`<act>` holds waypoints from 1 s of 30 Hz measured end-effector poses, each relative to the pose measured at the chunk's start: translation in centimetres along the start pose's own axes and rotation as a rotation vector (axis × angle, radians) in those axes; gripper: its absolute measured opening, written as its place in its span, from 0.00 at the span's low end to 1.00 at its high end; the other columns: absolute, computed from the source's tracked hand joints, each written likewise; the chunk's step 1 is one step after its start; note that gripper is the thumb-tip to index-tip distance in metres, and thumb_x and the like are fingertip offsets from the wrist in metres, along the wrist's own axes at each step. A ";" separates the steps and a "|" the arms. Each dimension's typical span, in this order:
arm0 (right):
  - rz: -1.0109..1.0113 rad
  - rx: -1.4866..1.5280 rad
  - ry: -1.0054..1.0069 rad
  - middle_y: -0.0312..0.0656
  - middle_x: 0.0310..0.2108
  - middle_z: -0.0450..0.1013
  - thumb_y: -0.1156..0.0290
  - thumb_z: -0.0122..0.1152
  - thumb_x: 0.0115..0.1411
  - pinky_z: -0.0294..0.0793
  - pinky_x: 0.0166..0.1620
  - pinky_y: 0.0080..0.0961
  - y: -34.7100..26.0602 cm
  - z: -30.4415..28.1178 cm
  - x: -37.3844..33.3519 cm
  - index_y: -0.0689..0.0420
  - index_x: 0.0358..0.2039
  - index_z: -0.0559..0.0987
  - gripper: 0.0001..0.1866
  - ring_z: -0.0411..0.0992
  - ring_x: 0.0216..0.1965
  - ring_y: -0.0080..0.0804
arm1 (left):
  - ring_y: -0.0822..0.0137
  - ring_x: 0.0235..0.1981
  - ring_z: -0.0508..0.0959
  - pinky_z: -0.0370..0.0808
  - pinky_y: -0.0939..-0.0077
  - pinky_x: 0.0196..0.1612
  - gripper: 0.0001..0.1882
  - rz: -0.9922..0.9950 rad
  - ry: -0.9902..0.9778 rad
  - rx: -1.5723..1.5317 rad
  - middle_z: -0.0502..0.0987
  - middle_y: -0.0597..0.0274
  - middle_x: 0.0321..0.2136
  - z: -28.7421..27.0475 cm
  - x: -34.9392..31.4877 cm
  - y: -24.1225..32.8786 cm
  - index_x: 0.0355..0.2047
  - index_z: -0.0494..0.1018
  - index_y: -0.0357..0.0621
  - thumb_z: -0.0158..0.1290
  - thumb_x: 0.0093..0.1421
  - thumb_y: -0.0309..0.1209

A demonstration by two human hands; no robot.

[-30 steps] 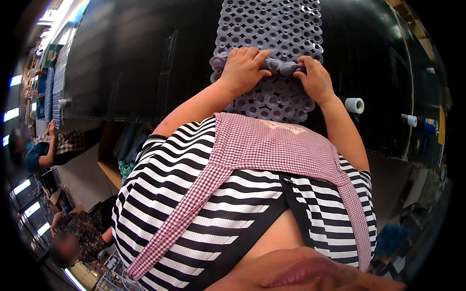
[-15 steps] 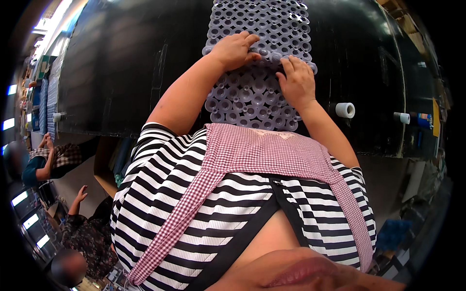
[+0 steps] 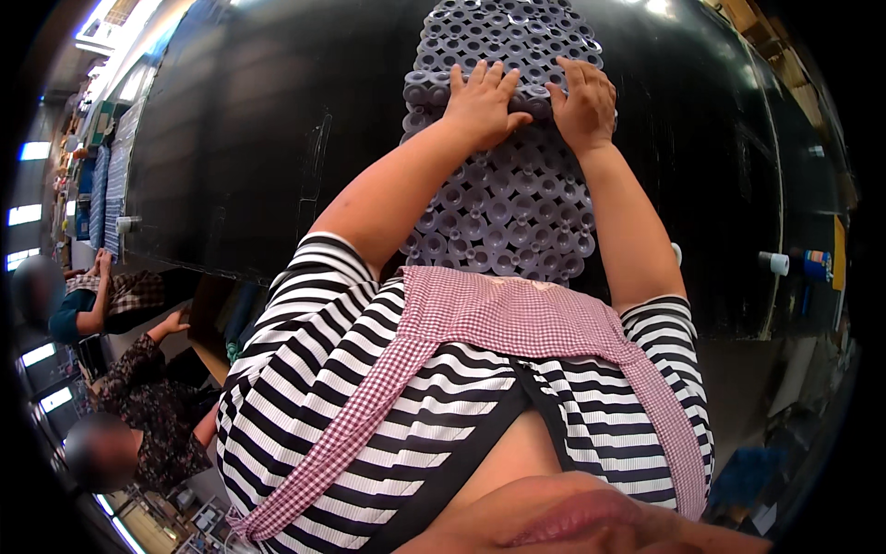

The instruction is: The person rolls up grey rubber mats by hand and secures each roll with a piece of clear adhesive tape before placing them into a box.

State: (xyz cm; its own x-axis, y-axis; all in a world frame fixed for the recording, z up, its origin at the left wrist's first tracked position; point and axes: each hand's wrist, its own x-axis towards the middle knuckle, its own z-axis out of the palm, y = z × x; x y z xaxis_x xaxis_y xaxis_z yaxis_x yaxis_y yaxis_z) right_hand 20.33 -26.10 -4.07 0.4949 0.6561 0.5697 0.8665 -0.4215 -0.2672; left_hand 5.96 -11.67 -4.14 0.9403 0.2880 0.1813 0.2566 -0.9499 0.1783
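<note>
A long grey, translucent suction-cup mat (image 3: 526, 198) lies lengthwise in front of me, its near end at my apron. Across it, partway along, runs a thick rolled or folded band (image 3: 429, 90) of the same mat, with more mat beyond. My left hand (image 3: 484, 106) lies on this band, fingers spread and pointing away from me, thumb out to the right. At the band's right end rests my right hand (image 3: 586, 103), its fingers stretched forward and slightly curved, thumb apart. Both palms are hidden from view.
The mat lies on a black tabletop (image 3: 249, 138). Rightward are a white roll (image 3: 775, 263) and a blue can (image 3: 817, 266); another white piece (image 3: 676, 255) is mostly behind my right forearm. An open carton (image 3: 208, 309) stands below the table's left edge. Two people are at far left.
Both hands have moved farther away along the mat, and the band has moved with them. More of the near mat shows. My left fingers, bent before, are now spread flat.
</note>
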 end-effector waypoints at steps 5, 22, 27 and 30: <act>-0.027 -0.069 -0.056 0.40 0.59 0.73 0.62 0.66 0.58 0.53 0.70 0.48 -2.4 1.7 -2.0 0.49 0.58 0.77 0.26 0.66 0.65 0.39 | 0.47 0.75 0.53 0.46 0.31 0.72 0.37 -0.007 -0.127 0.063 0.60 0.52 0.72 -0.3 10.0 -4.5 0.68 0.67 0.57 0.44 0.67 0.64; -0.149 0.077 -0.485 0.47 0.65 0.66 0.51 0.85 0.34 0.63 0.69 0.43 7.7 6.2 17.5 0.50 0.66 0.68 0.57 0.61 0.68 0.49 | 0.57 0.68 0.66 0.63 0.55 0.68 0.49 0.074 -0.069 0.081 0.71 0.58 0.64 -0.6 16.9 -10.4 0.70 0.64 0.59 0.69 0.49 0.55; -0.107 -0.143 -0.672 0.47 0.57 0.75 0.53 0.85 0.34 0.69 0.63 0.40 9.1 4.6 19.1 0.52 0.59 0.74 0.49 0.70 0.60 0.48 | 0.50 0.66 0.67 0.68 0.58 0.66 0.53 0.077 -0.317 0.023 0.71 0.53 0.62 -2.2 21.6 -12.2 0.67 0.66 0.57 0.76 0.40 0.48; 0.010 0.012 -0.788 0.47 0.53 0.78 0.56 0.83 0.36 0.73 0.59 0.40 10.6 5.7 20.8 0.52 0.59 0.76 0.46 0.75 0.56 0.47 | 0.47 0.58 0.75 0.73 0.59 0.60 0.48 0.093 -0.394 -0.081 0.77 0.49 0.53 -2.3 24.2 -14.0 0.65 0.68 0.54 0.75 0.42 0.41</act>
State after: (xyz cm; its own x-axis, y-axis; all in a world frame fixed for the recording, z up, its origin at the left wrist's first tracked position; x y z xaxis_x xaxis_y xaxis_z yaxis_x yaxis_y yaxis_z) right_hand 40.18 -13.39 0.54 0.3985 0.9047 -0.1508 0.8602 -0.4257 -0.2807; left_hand 24.62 8.85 -0.03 0.9764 0.1181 -0.1807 0.1628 -0.9526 0.2569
